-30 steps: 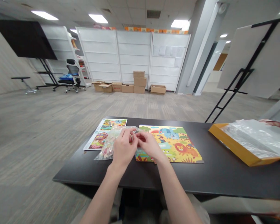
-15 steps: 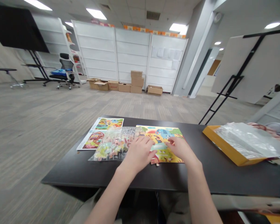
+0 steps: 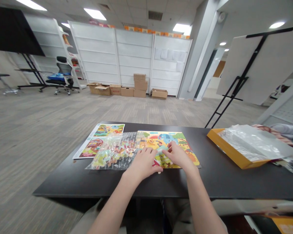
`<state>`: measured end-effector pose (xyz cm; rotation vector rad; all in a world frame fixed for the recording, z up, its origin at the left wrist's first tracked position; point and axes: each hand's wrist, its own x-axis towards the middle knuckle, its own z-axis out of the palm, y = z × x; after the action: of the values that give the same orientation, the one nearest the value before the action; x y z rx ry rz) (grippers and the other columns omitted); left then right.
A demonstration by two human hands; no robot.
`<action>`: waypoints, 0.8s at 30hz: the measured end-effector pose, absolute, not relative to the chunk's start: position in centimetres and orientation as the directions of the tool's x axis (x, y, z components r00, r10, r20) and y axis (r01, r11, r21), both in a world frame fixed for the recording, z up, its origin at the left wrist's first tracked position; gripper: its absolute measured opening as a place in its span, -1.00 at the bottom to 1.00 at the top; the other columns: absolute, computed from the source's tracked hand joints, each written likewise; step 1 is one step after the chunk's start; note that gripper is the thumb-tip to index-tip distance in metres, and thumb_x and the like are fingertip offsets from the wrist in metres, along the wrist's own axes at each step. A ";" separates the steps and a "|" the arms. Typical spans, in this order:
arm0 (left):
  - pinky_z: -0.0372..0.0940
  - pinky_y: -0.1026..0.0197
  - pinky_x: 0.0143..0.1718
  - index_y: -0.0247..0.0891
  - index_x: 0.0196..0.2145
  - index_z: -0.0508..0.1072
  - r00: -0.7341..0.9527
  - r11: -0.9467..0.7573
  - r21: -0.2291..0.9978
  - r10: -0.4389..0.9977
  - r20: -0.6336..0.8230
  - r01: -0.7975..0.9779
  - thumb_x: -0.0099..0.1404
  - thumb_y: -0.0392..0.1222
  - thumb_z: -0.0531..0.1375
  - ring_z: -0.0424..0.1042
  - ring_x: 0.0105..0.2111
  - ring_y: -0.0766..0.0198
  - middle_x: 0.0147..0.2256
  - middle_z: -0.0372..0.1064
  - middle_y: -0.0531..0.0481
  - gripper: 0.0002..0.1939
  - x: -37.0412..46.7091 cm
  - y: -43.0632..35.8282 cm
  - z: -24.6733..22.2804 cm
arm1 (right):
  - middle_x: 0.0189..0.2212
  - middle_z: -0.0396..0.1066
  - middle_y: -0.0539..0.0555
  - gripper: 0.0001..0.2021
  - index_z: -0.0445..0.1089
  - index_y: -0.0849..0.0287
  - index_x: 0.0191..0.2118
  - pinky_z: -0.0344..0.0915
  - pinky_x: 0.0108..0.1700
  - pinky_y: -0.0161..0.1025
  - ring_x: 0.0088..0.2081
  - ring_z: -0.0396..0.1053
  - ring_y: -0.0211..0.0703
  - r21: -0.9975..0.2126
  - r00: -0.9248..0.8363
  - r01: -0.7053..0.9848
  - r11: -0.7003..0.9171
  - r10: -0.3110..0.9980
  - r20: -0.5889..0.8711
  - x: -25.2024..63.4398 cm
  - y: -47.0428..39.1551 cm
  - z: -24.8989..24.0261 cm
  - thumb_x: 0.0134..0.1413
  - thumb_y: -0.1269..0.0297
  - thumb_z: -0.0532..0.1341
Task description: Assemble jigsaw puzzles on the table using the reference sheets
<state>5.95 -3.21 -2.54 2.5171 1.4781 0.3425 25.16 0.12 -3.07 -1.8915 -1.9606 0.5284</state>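
Observation:
A colourful jigsaw puzzle point(image 3: 189, 154) with a blue elephant and a yellow ground lies on the dark table. My left hand point(image 3: 143, 162) rests palm down over its left part, fingers stretched out and thumb near the lower edge. Above the middle, beside a pale green patch of the picture, my right hand point(image 3: 178, 156) has its thumb and fingertips drawn together; whatever they pinch is too small to make out. Left of the puzzle, a clear plastic bag point(image 3: 112, 154) of loose puzzle pieces reaches close to my left hand. A small pale bit point(image 3: 159, 172) lies below the left thumb.
Printed picture sheets point(image 3: 89, 148) lie partly under the bag at the table's left. A yellow box lid point(image 3: 234, 152) with clear plastic sits at the right, near folded cloth. Beyond the black table point(image 3: 107, 187) stand cardboard boxes point(image 3: 140, 86) and a board on a black stand point(image 3: 230, 94).
My right hand has moved left and inward over the puzzle, its fingertips now closer to my left hand. The whole view has shifted slightly, with the table things sitting further left.

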 end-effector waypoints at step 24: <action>0.24 -0.04 0.11 -0.26 -0.04 0.46 0.492 -0.524 0.265 0.852 0.181 0.810 0.39 0.10 0.22 0.41 0.07 -0.09 -0.02 0.49 -0.21 -0.62 6.2 -2.9 -3.1 | -0.51 0.53 0.00 -0.80 0.32 0.07 -0.27 0.39 -0.42 -0.17 -0.41 0.51 -0.02 -0.800 0.077 0.597 0.055 0.989 0.125 30.4 0.5 -2.7 -0.05 0.22 0.30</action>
<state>6.20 -2.92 -3.12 2.5857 1.4499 0.4379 30.40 0.51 -2.69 -1.6276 -1.6052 0.6812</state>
